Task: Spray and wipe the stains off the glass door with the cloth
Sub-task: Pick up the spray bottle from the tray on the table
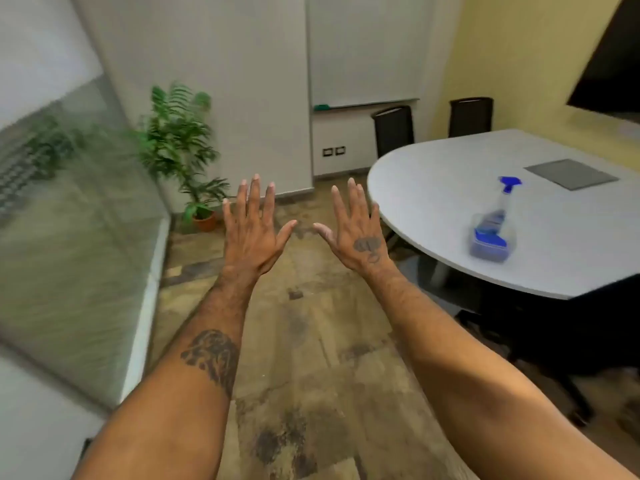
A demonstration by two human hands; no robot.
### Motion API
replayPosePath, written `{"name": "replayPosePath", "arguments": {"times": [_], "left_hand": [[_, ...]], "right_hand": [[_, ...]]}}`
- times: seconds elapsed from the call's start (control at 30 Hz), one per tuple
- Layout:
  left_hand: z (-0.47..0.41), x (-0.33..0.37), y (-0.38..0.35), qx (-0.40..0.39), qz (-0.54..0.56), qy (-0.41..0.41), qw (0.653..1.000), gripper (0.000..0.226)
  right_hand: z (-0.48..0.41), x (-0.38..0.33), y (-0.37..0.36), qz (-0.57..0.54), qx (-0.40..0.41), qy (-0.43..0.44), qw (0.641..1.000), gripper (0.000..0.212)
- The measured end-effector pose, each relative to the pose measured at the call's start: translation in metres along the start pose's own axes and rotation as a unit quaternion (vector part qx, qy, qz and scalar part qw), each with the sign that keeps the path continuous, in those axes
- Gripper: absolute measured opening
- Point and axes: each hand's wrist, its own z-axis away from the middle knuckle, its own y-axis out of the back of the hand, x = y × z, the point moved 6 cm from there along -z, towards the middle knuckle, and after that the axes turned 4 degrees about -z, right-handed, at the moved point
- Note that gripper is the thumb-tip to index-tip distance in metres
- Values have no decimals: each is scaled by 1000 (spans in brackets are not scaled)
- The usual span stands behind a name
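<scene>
My left hand (252,233) and my right hand (356,233) are stretched out in front of me, palms down, fingers spread, holding nothing. A clear spray bottle (495,230) with a blue trigger and blue liquid stands on the grey oval table (450,188) to my right, well beyond my right hand. The glass door (69,237) runs along the left side, blurred, reflecting a plant. I see no cloth in this view.
A potted plant (187,157) stands in the far left corner by the glass. Two black chairs (394,129) sit behind the table near a whiteboard (367,46). A dark office chair (554,334) is tucked under the table's near edge. Stone-patterned floor lies ahead.
</scene>
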Motion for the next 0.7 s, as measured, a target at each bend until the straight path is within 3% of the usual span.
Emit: {"name": "replayPosePath", "arguments": {"times": [0.37, 0.7], "left_hand": [[-62, 148, -65, -27, 56, -105, 993, 84], [-119, 294, -126, -56, 79, -159, 982, 87]], "right_hand": [[21, 164, 8, 60, -48, -111, 991, 86], [11, 314, 15, 78, -66, -159, 982, 87]]}}
